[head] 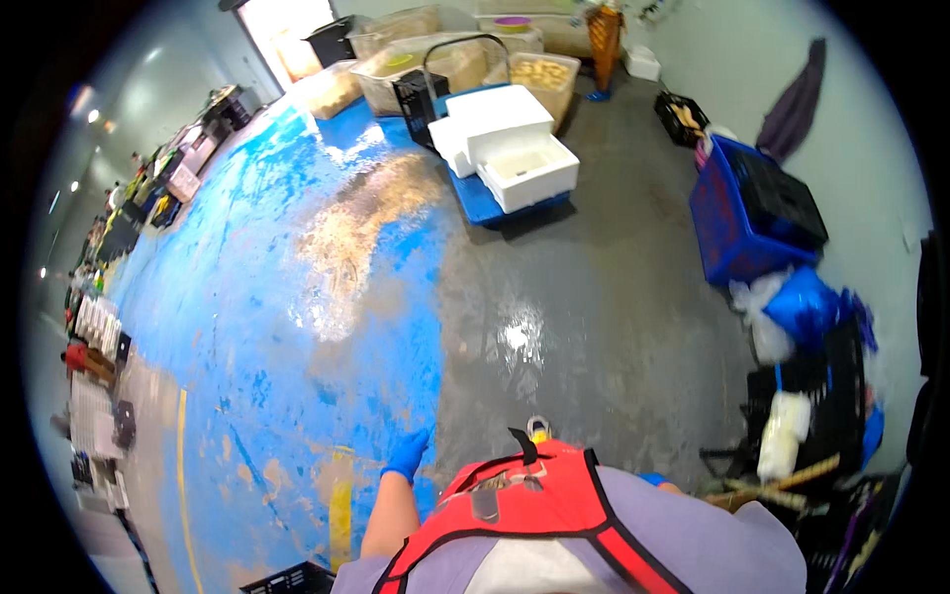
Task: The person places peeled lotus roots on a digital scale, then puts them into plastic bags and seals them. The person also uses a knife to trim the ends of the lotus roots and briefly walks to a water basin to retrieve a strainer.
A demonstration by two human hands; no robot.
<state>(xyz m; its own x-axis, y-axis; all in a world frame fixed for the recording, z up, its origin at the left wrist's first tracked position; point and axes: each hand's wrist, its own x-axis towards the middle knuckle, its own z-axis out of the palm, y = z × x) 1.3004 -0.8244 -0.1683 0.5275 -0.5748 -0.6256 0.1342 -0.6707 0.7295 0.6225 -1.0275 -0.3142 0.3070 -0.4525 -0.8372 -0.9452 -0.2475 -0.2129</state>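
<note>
My left hand point(406, 454), in a blue glove, hangs over the painted floor beside the red vest point(534, 501), with no object seen in it; its fingers are too blurred to read. Of my right hand point(653, 480) only a strip of blue glove shows past the vest's right side, the rest being hidden by the body. Ahead, white foam boxes point(501, 111) are stacked on a blue platform trolley point(482, 206) with a curved metal handle. The front foam box point(528, 169) has no lid and shows its inside.
Large plastic tubs point(423, 63) line the far end, where a person point(605, 44) in an orange-brown apron stands. Along the right wall are a blue bin point(731, 223), blue plastic bags point(805, 304) and black crates point(839, 379). A black crate point(293, 579) lies at the lower left.
</note>
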